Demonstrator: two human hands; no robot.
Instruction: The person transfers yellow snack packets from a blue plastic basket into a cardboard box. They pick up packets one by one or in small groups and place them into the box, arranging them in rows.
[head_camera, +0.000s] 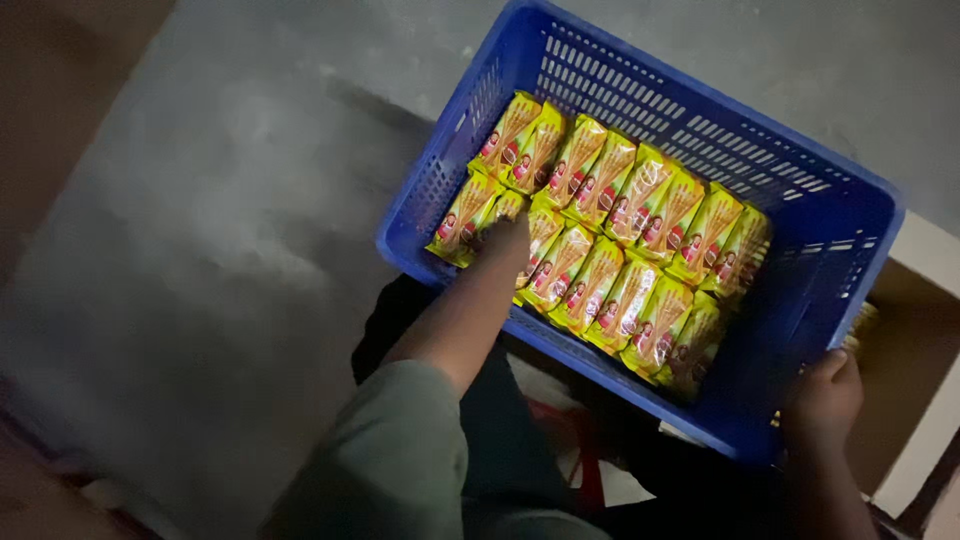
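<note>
- The blue crate (800, 300) holds two rows of yellow snack packets (610, 250) lying side by side
- Left hand (508, 240) reaches over the crate's near wall onto the packets at its left end; whether its fingers grip one I cannot tell
- Right hand (825, 398) clasps the crate's near right corner
- Best to keep that corner steady and press packets flat, edges aligned

1 blue plastic crate (840, 215). Yellow snack packets (640, 250) inside, laid in 2 rows: roughly 8 in the far row, roughly 8 in the near row, ~16 showing; exact count unclear where the arm covers the left end. 2 hands in view: left hand (505, 240), right hand (822, 395). 1 cardboard box (900, 340) beside the crate.
</note>
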